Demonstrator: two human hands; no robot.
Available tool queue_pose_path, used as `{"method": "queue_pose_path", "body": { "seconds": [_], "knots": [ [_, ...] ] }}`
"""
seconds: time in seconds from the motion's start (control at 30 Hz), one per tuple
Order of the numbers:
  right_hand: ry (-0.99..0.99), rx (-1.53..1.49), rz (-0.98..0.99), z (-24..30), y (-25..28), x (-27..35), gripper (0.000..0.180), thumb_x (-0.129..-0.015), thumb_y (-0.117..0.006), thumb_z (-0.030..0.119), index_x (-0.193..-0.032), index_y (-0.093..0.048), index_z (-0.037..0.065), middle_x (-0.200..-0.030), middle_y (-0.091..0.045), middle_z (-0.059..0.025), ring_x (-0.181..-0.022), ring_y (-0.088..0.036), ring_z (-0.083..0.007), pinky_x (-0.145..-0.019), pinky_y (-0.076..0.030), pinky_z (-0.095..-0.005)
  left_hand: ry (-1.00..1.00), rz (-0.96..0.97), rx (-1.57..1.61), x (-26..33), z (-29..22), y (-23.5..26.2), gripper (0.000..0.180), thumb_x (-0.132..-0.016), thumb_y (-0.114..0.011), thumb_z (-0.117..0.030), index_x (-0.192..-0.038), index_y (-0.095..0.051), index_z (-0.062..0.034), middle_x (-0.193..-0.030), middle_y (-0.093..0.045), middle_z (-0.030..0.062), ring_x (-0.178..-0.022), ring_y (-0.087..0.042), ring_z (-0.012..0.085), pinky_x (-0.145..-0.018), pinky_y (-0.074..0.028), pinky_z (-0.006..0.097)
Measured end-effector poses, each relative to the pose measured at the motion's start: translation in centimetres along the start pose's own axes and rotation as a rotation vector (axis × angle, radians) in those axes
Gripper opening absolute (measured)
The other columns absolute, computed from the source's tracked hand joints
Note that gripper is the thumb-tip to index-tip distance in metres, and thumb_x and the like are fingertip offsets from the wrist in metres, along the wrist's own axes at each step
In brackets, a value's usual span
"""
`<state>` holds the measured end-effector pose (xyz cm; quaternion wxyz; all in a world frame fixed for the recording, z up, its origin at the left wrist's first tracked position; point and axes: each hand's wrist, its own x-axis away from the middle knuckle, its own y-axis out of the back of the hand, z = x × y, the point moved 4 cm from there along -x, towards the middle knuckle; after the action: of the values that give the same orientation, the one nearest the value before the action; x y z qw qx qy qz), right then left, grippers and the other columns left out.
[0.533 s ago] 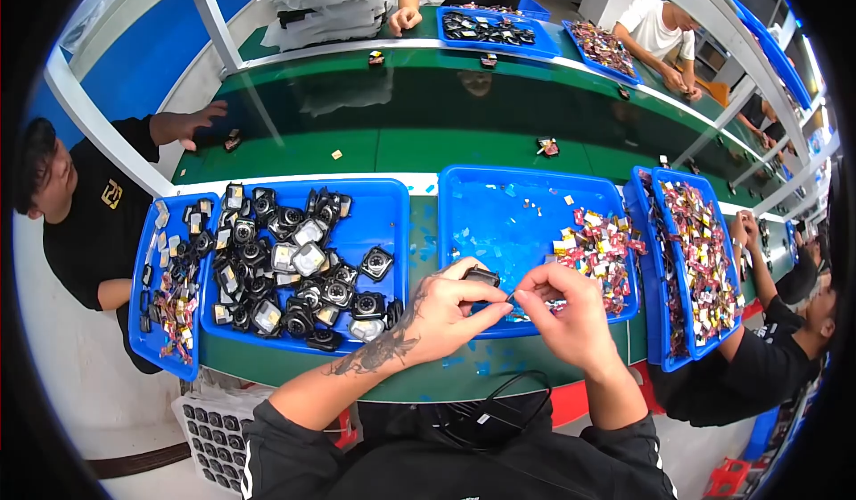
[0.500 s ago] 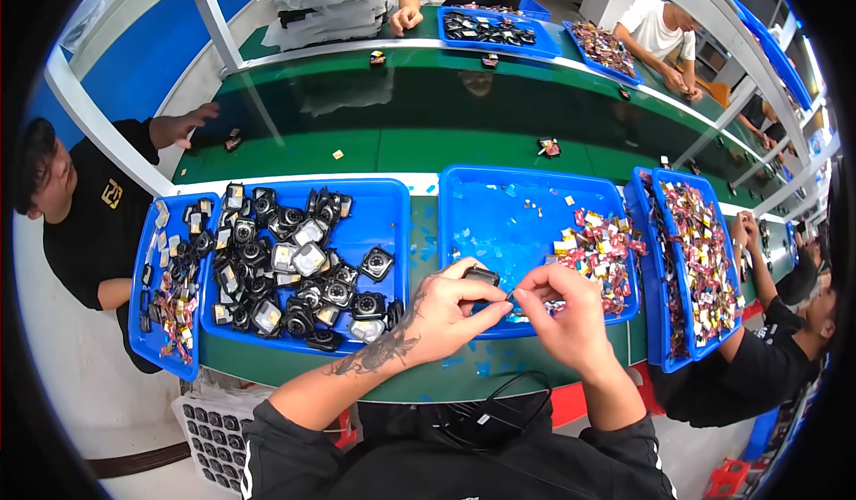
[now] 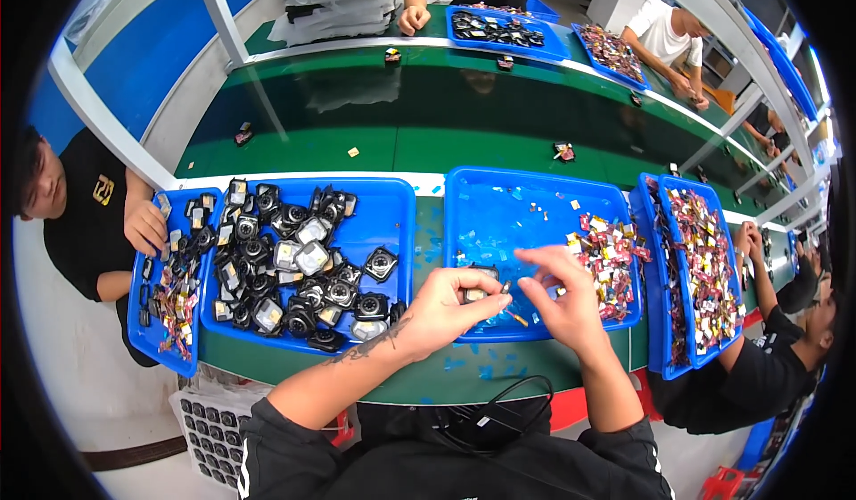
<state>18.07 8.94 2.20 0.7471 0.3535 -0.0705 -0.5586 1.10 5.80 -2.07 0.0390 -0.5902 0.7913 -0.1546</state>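
Note:
My left hand (image 3: pixel 450 311) is closed around a small black watch case (image 3: pixel 480 294), its thumb and fingertips pinching the near edge. A tiny light piece shows at those fingertips, too small to name. My right hand (image 3: pixel 566 308) hovers just to the right, thumb and fingers apart, with nothing visible between them. Both hands are over the near edge of a blue tray (image 3: pixel 453 223). Inside it lie a heap of small red, white and yellow parts (image 3: pixel 606 264), scraps of blue film, and a thin orange-brown strip (image 3: pixel 519 319) below my right fingers.
Left of my hands, a blue tray (image 3: pixel 403 232) holds many black watch cases (image 3: pixel 294 264). Narrower trays flank both sides, the right one (image 3: pixel 700 259) full of small parts. Beyond runs a green conveyor belt (image 3: pixel 428 148) with scattered pieces. Co-workers sit left, right and across.
My right hand has drawn away from the left one and its fingers have parted. The watch case has tilted in my left hand. The left co-worker's hand moved from the belt to the tray.

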Motion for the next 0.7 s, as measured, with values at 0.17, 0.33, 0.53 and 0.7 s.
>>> {"method": "queue_pose_path", "body": {
  "seconds": [0.17, 0.33, 0.53, 0.7],
  "knots": [
    [-0.121, -0.825, 0.156, -1.5, -2.3, 1.1, 0.016, -0.089, -0.062, -0.002, -0.104, -0.063, -0.002, -0.096, -0.064, -0.0087, -0.087, -0.062, -0.0139, -0.075, -0.052, -0.0251, 0.15, 0.118, 0.108, 0.2, 0.1, -0.5, 0.012, -0.091, -0.067, -0.011, -0.095, -0.067, 0.0012, -0.083, -0.064, 0.0028, -0.06, -0.052, 0.0043, -0.048, -0.038, 0.019],
    [-0.102, -0.914, 0.015, -1.7, -1.3, 1.1, 0.01, -0.091, -0.058, -0.002, -0.1, -0.056, 0.0, -0.095, -0.064, -0.009, -0.087, -0.062, -0.013, -0.077, -0.052, -0.0264, -0.211, -0.225, 0.061, -0.1, -0.6, 0.2, 0.021, -0.094, -0.06, -0.005, -0.114, -0.057, 0.0012, -0.091, -0.064, 0.0061, -0.067, -0.056, 0.0055, -0.052, -0.042, 0.021],
    [-0.126, -0.531, 0.105, -1.0, -0.7, 1.8, 0.003, -0.089, -0.063, 0.001, -0.092, -0.061, 0.0, -0.09, -0.063, -0.0059, -0.079, -0.06, -0.0133, -0.073, -0.05, -0.0252, -0.349, -0.283, -0.609, 1.0, -2.6, 0.3, 0.019, -0.086, -0.063, 0.004, -0.103, -0.068, -0.0008, -0.078, -0.068, 0.0037, -0.058, -0.054, 0.0006, -0.05, -0.04, 0.018],
    [-0.011, -0.127, -0.126, -0.9, -0.8, 0.4, 0.004, -0.086, -0.065, -0.001, -0.089, -0.063, -0.001, -0.083, -0.064, -0.011, -0.073, -0.064, -0.0178, -0.066, -0.051, -0.0295, -0.306, -0.357, -0.525, -0.3, -1.9, 0.8, 0.02, -0.088, -0.064, -0.001, -0.108, -0.064, -0.0017, -0.085, -0.066, 0.0016, -0.065, -0.052, -0.0008, -0.051, -0.036, 0.017]
  ]
}}
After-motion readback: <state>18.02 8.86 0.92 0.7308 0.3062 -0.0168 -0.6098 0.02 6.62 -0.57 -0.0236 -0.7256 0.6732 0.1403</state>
